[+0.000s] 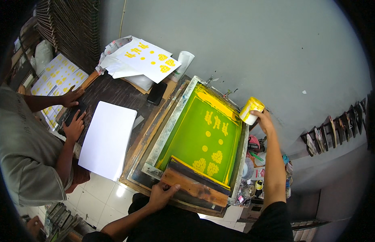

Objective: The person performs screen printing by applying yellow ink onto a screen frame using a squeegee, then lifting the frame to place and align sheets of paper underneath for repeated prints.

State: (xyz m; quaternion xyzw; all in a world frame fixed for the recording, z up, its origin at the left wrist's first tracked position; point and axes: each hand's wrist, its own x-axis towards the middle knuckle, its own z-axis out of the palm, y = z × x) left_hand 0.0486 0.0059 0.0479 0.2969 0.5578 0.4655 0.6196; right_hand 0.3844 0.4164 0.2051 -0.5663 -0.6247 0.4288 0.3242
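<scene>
Yellow ink [211, 100] lies thick along the far edge of the green screen [185, 137]; yellow motifs show in its mesh. Wooden squeegee [201, 188] sits across the screen's near edge. Left hand [162, 195] clamped on the squeegee's left end, thumb on top. Right hand [264, 121] closed round a yellow-smeared white tub [248, 115] at the screen's far right corner. White paper stack [108, 139] on dark table [110, 89], left of screen. Co-worker's hands [74, 128] at the table's left edge.
</scene>
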